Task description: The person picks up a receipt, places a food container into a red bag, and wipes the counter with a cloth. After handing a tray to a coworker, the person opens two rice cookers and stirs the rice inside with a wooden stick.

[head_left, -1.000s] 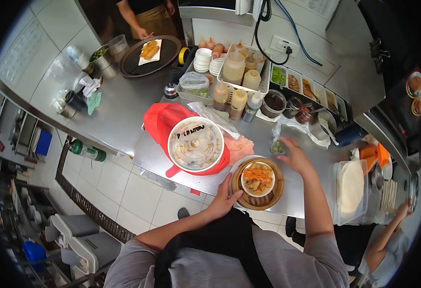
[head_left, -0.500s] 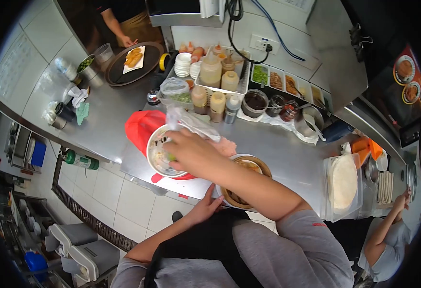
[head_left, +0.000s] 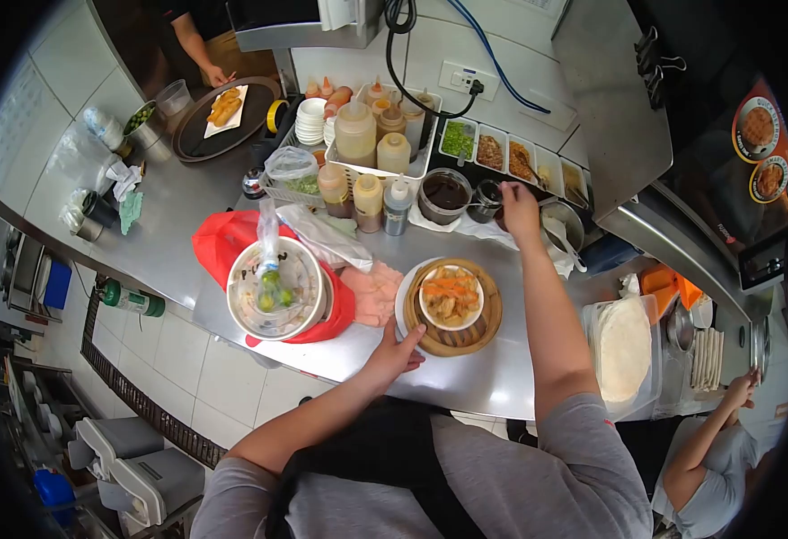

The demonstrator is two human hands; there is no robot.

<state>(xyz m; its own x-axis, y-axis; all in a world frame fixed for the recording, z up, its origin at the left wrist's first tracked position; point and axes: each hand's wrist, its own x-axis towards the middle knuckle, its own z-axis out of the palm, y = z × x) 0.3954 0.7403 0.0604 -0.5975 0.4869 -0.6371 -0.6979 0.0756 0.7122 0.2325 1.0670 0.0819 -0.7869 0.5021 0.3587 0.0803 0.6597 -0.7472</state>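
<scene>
My left hand (head_left: 396, 357) touches the near left edge of a round bamboo steamer (head_left: 491, 328), fingers apart. The steamer rests on a white plate (head_left: 405, 301) and holds a white bowl of orange and brown food (head_left: 451, 295). Over the jars at the back of the counter, my right hand (head_left: 517, 208) has its fingers together at a small jar; what they grip is hidden. A dark glass jar (head_left: 484, 201) stands just left of it. On a red cloth (head_left: 223, 247) at the left sits a white tub (head_left: 235, 310) with a clear plastic bag (head_left: 270, 269) and green pieces inside.
Sauce bottles (head_left: 369, 199) and a basket line the back, beside topping trays (head_left: 491, 151). A pink cloth (head_left: 371, 292) lies left of the steamer. A container of flat white rounds (head_left: 621, 350) is at right. Other people work at far left and right.
My right hand has moved from the white tub across to the jars at the back right. My left hand stays by the steamer, and the bowl there is now uncovered to view.
</scene>
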